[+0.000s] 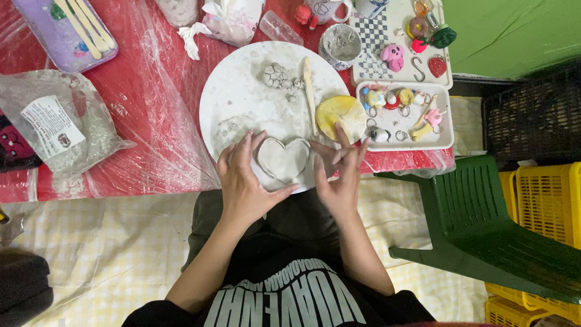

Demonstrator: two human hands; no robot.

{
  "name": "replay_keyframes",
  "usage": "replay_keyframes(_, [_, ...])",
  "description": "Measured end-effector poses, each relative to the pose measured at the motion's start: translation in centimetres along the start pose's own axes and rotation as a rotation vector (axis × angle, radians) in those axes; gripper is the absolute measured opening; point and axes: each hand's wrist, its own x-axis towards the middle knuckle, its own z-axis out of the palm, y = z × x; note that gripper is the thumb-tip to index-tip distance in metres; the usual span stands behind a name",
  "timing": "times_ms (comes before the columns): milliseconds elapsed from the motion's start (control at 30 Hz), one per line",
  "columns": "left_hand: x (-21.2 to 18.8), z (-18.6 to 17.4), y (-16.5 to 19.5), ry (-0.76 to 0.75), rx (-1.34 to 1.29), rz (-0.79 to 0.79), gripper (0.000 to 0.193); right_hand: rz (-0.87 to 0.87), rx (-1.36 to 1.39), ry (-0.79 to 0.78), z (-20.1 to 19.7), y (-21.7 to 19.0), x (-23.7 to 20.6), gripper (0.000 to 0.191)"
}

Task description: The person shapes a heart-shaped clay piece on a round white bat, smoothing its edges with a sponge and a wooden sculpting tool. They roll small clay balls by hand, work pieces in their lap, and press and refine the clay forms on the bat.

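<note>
1. A heart-shaped clay piece point(283, 159) lies flat on the near edge of a round white board point(242, 91), which rests on the red plastic-covered bench point(151, 121). The heart's 2 lobes point away from the person and its tip points back toward the body.
2. The left hand point(245, 181) sits just to the left of the heart, palm down, its fingers point(242, 148) spread apart and curved along the heart's left lobe and side; the thumb reaches toward the tip. It appears to touch the rim, clamped on nothing.
3. The right hand point(340, 175) stands on the heart's right side, fingers point(345, 142) loosely fanned apart, their tips near the right lobe. Whether they press on the clay cannot be told.
4. So the heart lies between the 2 hands, slightly ahead of both palms; the left hand is the closer and wraps more of the outline.
5. Farther up the board lie a lump of grey clay point(277, 75) and a wooden modelling stick point(310, 94), its long axis running away from the person, well apart from both hands. A yellow dish point(340, 115) sits just beyond the right fingertips, and a white tray of small painted figures point(404, 115) lies to its right.
</note>
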Motion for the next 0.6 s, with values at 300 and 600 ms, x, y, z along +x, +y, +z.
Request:
replay_keyframes(300, [-0.6,0.4,0.8,-0.016,-0.057,-0.018,0.105,0.087,-0.101,0.1,1.4,1.1,2.1,0.046])
replay_keyframes(600, [-1.2,1.5,2.1,0.013,-0.047,0.0,0.09,0.22,-0.11,0.084,1.4,0.9,2.8,0.032])
